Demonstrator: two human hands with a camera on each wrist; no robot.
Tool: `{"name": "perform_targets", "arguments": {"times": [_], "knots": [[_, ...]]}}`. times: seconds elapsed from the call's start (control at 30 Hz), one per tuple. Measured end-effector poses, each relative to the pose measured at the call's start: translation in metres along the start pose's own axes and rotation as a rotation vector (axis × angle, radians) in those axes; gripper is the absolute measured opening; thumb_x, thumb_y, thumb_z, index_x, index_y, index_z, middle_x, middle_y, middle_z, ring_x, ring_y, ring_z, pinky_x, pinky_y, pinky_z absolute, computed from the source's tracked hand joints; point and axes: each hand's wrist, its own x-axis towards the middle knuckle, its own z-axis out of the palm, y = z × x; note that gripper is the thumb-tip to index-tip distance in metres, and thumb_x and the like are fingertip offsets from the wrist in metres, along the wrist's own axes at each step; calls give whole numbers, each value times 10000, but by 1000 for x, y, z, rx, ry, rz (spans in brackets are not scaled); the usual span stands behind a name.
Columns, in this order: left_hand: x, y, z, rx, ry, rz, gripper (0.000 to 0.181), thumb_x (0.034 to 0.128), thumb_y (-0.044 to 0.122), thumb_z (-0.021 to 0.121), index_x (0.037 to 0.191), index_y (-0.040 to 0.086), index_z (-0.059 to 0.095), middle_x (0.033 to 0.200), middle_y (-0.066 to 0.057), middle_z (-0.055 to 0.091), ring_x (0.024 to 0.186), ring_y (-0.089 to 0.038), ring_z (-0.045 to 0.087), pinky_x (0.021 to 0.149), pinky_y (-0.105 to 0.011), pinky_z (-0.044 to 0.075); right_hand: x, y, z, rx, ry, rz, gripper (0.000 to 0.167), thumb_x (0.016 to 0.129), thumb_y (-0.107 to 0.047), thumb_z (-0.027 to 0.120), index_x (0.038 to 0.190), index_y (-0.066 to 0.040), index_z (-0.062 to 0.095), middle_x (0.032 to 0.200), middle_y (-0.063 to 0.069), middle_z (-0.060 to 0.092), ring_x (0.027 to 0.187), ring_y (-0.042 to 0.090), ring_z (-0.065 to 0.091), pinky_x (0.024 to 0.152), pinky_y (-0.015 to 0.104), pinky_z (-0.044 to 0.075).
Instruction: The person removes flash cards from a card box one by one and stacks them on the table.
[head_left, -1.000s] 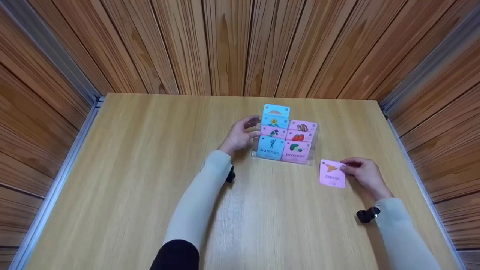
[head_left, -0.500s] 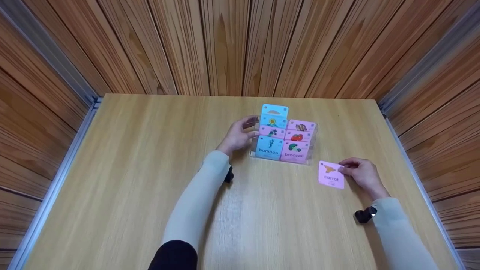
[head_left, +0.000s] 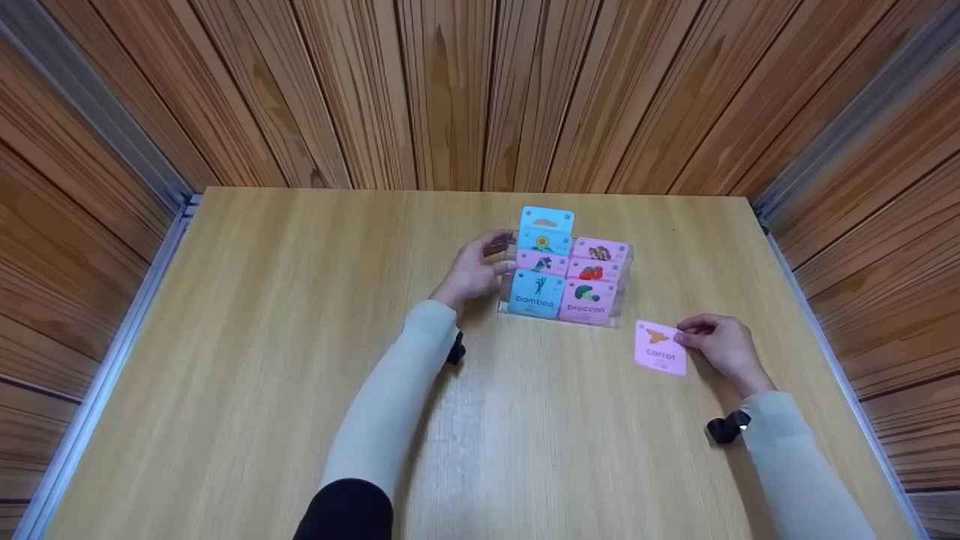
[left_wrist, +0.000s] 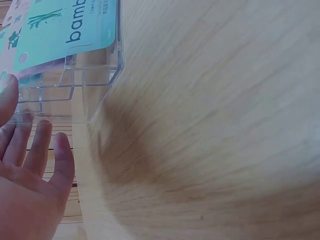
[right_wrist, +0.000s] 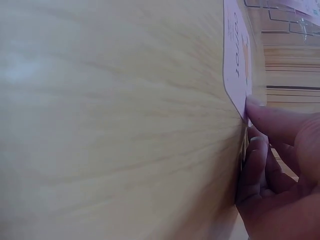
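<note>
We see the right hand pinch the carrot card, unracked, near the clear stand (already loaded with cards); the left hand, fingers loosely spread, flanks the stand.

Rack at frame centre is clear, glossy plastic; carrot card, smooth paper; tabletop, wood-grained, faintly shiny.

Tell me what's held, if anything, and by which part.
The right hand pinches the carrot card near its upper right corner. The left hand is beside the card rack; whether it's gripping, I can't tell.
</note>
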Motion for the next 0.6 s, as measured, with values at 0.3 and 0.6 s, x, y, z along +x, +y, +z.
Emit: {"name": "perform_targets", "arguments": {"times": [0.3,0.6], "knots": [[1,-2,1,4,-3,23,563,927,230,718,1434,343,501,1427,102,512,1361,-158,432,1135,-473,341,-2,2,-3,84,-44,30,319,964,-222,677,1191,3,676,1211,201,622,1062,291,495,890,374,369],[1,2,-1,4,4,-8,538,919,230,732,1395,370,523,1387,125,530,1355,-158,437,1128,-498,344,-4,-1,-8,167,-78,52,372,985,-241,647,1267,0,625,1247,182,590,1023,243,512,794,224,466]]}}
